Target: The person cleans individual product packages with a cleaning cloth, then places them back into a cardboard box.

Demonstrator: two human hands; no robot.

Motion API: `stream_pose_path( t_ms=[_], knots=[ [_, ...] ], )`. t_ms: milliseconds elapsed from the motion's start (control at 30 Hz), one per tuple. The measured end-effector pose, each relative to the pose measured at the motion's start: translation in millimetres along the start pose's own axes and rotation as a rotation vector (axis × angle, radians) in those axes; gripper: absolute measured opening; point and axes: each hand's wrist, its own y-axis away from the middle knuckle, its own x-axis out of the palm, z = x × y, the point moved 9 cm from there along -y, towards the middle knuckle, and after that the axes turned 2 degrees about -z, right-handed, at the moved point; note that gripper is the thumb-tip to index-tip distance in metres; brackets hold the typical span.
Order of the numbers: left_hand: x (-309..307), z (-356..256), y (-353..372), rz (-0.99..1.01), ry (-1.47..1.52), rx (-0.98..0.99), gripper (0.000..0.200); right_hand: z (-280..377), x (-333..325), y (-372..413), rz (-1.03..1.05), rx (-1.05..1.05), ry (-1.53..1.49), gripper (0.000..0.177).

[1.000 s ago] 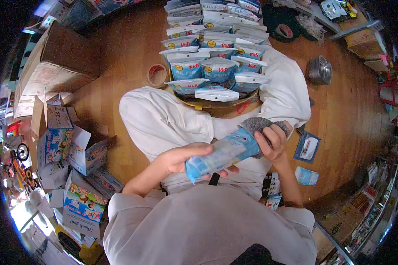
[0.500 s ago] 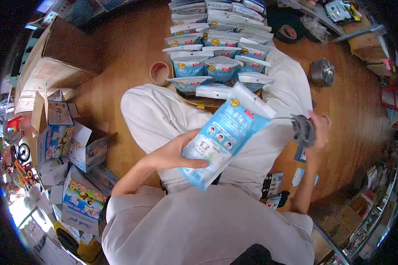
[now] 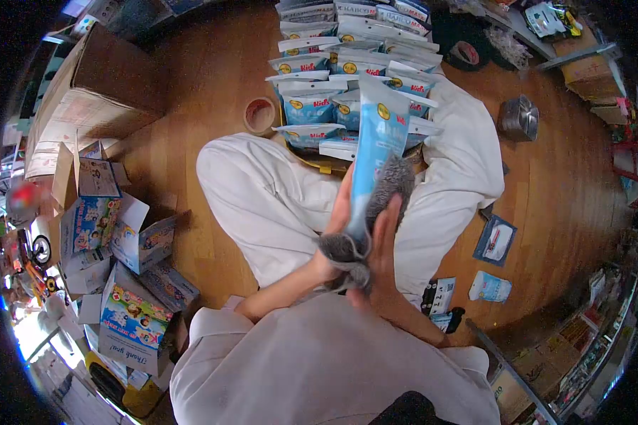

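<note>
A blue and white mask packet [image 3: 379, 134] stands nearly upright between my two hands, its white top end pointing away from me. My left hand [image 3: 339, 212] is closed around the packet's left side. A grey fuzzy cloth [image 3: 393, 184] is pressed against the packet's right side and wraps round its lower end. My right hand [image 3: 384, 248] presses on the cloth from the right, its fingers close together. Beyond the packet, rows of similar packets [image 3: 308, 106] stand in a container between my legs.
Opened printed boxes [image 3: 131, 312] lie at the left, below a large cardboard box [image 3: 113, 78]. A tape roll [image 3: 260, 115] sits left of the packets. On the floor at the right are a metal tin [image 3: 519, 117], a dark pouch [image 3: 495, 241] and a small blue packet [image 3: 490, 287].
My right hand has come in from the right with the grey cloth, which now touches the packet. The packet has turned from a slant to nearly upright.
</note>
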Motion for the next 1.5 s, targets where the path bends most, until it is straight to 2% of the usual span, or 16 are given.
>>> stream_pose_path(
  t_ms=[67, 100, 133, 233, 267, 400, 433, 500, 600, 767, 833, 933, 1133, 1367, 1433, 1500],
  knots=[
    [2.3, 3.0, 3.3, 0.035, -0.264, 0.188, 0.086, -19.2, -14.0, -12.5, -0.225, 0.175, -0.222, 0.094],
    [2.7, 3.9, 8.2, 0.022, -0.276, 0.162, 0.086, -31.2, -20.7, -20.9, -0.34, 0.258, -0.335, 0.088],
    [4.0, 2.7, 15.2, 0.006, -0.29, 0.139, 0.086, -31.2, -26.8, -37.2, -0.284, 0.242, -0.294, 0.078],
    [1.8, -16.2, 16.1, -0.085, -0.258, 0.142, 0.085, -19.2, -18.0, -56.4, -0.195, 0.227, -0.302, 0.078],
    [-0.5, -20.5, 14.2, -0.095, -0.219, 0.179, 0.084, -2.8, -16.9, -51.4, -0.273, 0.121, -0.21, 0.073],
    [-1.8, -15.9, 11.6, -0.053, -0.064, 0.216, 0.077, 8.1, -4.6, -22.6, -0.276, 0.079, -0.178, 0.075],
    [0.0, -11.7, 17.9, -0.059, -0.194, 0.159, 0.074, 3.1, -9.3, -22.2, -0.305, 0.095, -0.2, 0.076],
    [3.7, -6.7, 31.4, -0.02, -0.332, 0.117, 0.07, -13.9, -28.3, -33.7, -0.441, 0.16, -0.283, 0.075],
    [9.5, -4.4, 42.0, 0.049, -0.264, 0.162, 0.067, -50.1, -30.4, -45.6, -0.412, 0.557, -0.615, 0.073],
    [-13.3, -19.8, 27.5, -0.054, -0.148, 0.242, 0.063, -36.1, -4.4, -32.1, -0.318, 0.346, -0.542, 0.068],
    [-22.7, -34.5, 21.7, -0.127, -0.152, 0.265, 0.068, -19.8, 13.1, -23.5, -0.118, 0.301, -0.389, 0.07],
    [-24.4, -43.1, 9.2, -0.169, -0.127, 0.223, 0.076, -5.9, 18.6, -18.8, -0.131, 0.153, -0.302, 0.075],
    [-40.2, -39.1, -4.1, -0.106, -0.178, 0.153, 0.067, 20.2, 32.7, 3.3, -0.012, 0.031, -0.113, 0.081],
    [-12.9, -24.2, 22.3, 0.094, -0.532, 0.054, 0.057, 8.1, -21.2, -64.0, -0.333, -0.024, -0.193, 0.075],
    [-25.2, -5.3, 36.1, 0.093, -0.62, 0.061, 0.066, 5.7, -15.7, -77.7, -0.216, -0.001, -0.168, 0.069],
    [-30.9, 0.8, 36.1, 0.085, -0.51, 0.055, 0.07, 9.6, -9.4, -76.7, -0.153, -0.004, -0.093, 0.066]
  ],
)
